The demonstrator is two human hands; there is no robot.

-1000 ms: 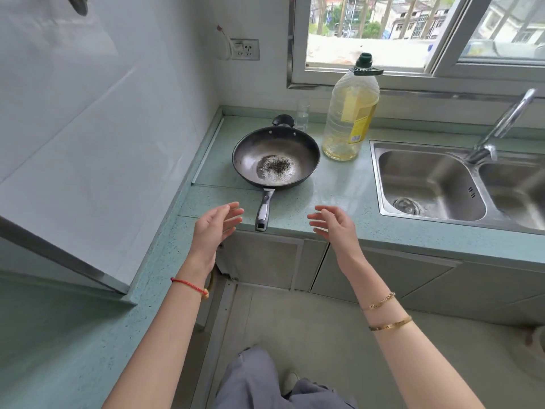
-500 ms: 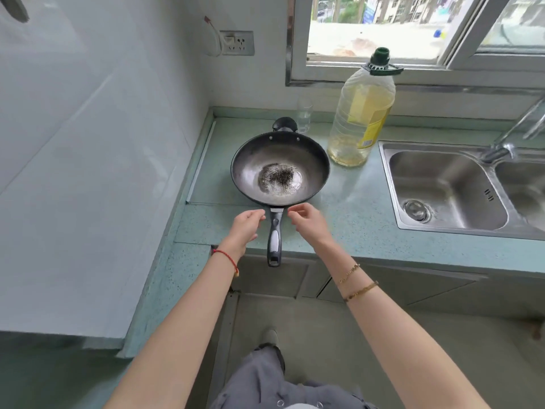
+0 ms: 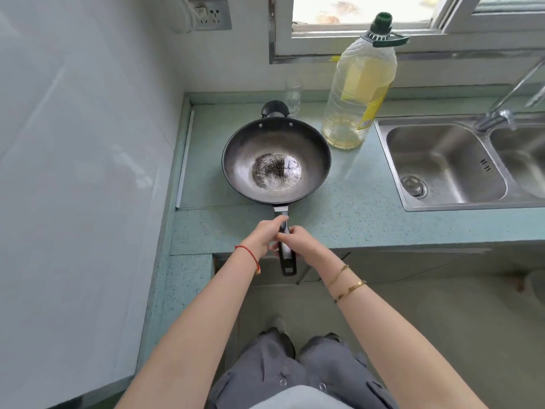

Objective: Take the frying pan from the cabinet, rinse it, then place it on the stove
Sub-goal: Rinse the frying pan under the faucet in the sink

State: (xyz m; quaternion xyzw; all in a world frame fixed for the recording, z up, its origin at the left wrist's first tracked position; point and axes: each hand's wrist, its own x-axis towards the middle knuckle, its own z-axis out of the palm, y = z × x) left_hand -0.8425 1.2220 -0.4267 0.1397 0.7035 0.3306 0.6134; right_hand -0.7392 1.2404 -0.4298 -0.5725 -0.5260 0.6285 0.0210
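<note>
The frying pan (image 3: 276, 160) sat on the tabletop (image 3: 354, 219), handle pointing straight back at you; your left hand (image 3: 261, 237) and right hand (image 3: 300, 242) closed around it, equally near.

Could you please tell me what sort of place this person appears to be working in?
Most likely a home kitchen: a steel sink with a tap is set into a green countertop, a frying pan rests on it, and a large cooking oil bottle stands by the window.
</note>
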